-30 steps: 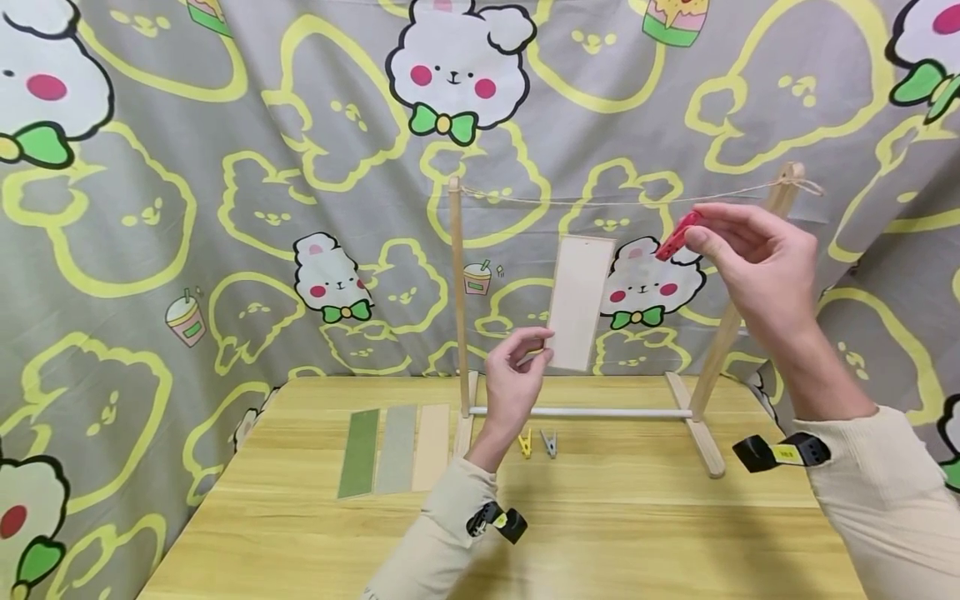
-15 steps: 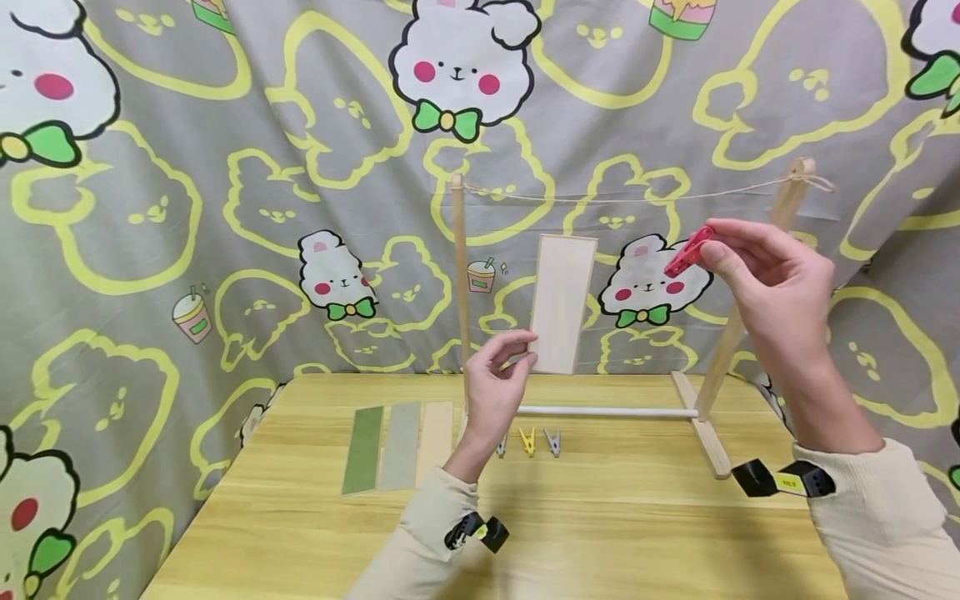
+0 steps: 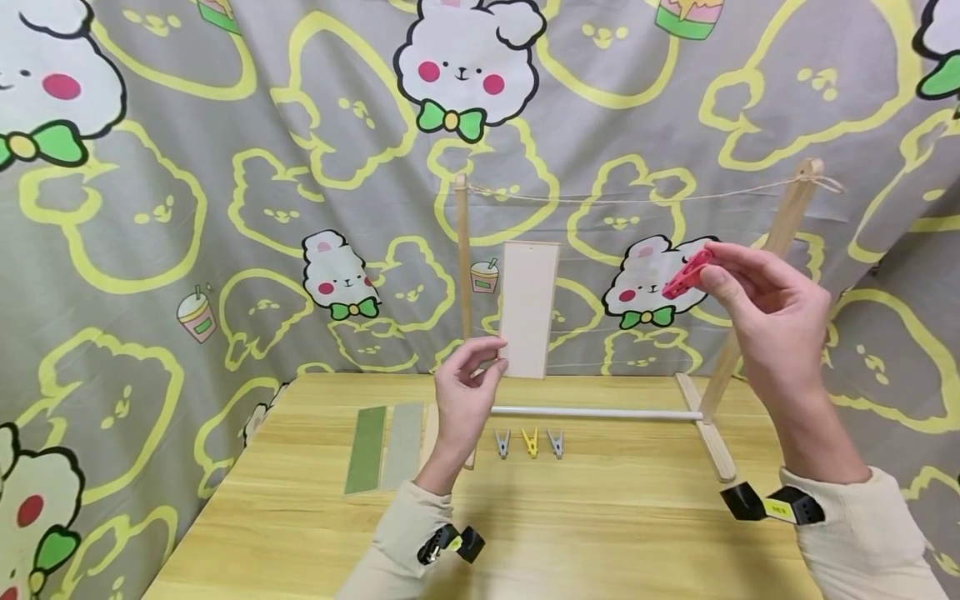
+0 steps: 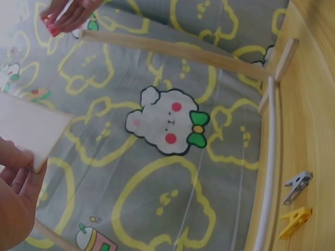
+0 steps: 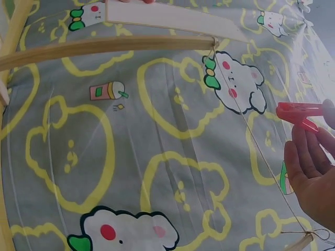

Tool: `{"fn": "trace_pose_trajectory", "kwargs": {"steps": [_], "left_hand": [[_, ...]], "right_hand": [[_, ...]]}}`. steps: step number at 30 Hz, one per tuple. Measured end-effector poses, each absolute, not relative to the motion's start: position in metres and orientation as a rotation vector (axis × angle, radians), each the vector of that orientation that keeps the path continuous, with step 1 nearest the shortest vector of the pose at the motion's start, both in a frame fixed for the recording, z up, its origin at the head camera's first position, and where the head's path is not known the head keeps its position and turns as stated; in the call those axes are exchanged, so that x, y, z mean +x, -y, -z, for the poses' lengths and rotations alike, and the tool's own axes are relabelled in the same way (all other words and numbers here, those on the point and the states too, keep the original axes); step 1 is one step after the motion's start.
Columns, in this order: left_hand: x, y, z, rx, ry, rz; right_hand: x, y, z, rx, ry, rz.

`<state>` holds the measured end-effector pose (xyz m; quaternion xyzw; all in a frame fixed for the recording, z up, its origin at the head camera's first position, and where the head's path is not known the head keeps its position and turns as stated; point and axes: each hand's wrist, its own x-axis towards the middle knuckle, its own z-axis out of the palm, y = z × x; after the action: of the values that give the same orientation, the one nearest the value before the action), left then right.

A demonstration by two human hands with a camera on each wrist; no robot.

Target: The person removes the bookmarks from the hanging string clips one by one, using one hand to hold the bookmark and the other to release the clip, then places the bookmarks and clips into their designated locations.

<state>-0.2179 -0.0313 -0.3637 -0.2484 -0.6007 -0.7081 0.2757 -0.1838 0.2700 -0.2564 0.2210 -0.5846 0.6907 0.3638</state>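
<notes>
My left hand [image 3: 468,392] pinches the lower left edge of a pale rectangular card [image 3: 529,308], held upright in the air below the string [image 3: 600,201]. A tiny hole shows near the card's top edge. In my right hand [image 3: 783,321] a red clothespin [image 3: 686,273] is pinched between thumb and fingers, to the right of the card and below the string. The right wrist view shows the same red clothespin [image 5: 299,112] with its nose pointing away from the fingertips. Card and clothespin are apart, and neither touches the string.
A wooden frame with two posts [image 3: 787,208] and a white bottom rod [image 3: 600,412] carries the string. Two grey clothespins [image 3: 502,444] and a yellow one [image 3: 530,443] lie in front of it. Green [image 3: 365,450], grey [image 3: 402,446] and partly hidden beige cards lie left on the table [image 3: 600,533].
My left hand has moved left with the pale card, uncovering another grey clothespin and covering part of the beige card. My right hand has lowered somewhat, still holding the red clothespin.
</notes>
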Motion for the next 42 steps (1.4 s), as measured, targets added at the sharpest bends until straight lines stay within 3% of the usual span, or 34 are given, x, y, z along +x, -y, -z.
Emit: {"fn": "trace_pose_trajectory", "kwargs": {"steps": [42], "left_hand": [[-0.181, 0.116, 0.372, -0.564, 1.588, 1.745]], "right_hand": [[-0.172, -0.237, 0.318, 0.702, 1.140, -2.057]]}}
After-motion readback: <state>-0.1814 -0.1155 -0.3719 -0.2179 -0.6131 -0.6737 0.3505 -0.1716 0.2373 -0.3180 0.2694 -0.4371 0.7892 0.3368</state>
